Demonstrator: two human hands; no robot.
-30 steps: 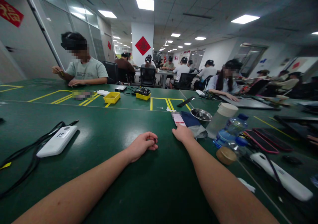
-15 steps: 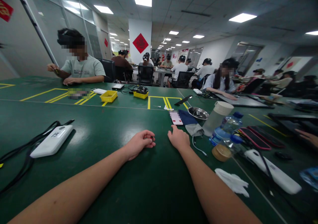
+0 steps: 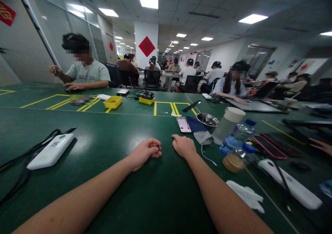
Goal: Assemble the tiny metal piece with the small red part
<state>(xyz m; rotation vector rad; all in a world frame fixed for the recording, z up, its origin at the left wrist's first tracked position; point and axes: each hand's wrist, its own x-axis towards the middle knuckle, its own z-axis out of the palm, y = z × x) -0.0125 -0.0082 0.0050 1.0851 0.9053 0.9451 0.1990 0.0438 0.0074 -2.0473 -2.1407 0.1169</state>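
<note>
My left hand (image 3: 145,151) rests on the green table (image 3: 109,147) as a loose fist, fingers curled in; whatever is inside them is hidden. My right hand (image 3: 183,146) lies just to its right, fingers bent down onto the table, almost touching the left hand's fingertips. Nothing shows in the right hand. Beyond the right hand lie a white and red card (image 3: 183,125) on a dark blue cloth (image 3: 195,124) and a grey pouch (image 3: 204,137) with a white cord.
At the right stand a steel bowl (image 3: 207,119), a frosted bottle (image 3: 228,124), water bottles (image 3: 237,139), phones (image 3: 269,147), a white device (image 3: 290,184) and a white glove (image 3: 246,196). A white power bank (image 3: 50,151) with cables lies left. Other people work at tables behind.
My right hand has drawn back from the card toward me and leftward, ending beside the left hand. The left hand has stayed curled in place. The view shifted slightly.
</note>
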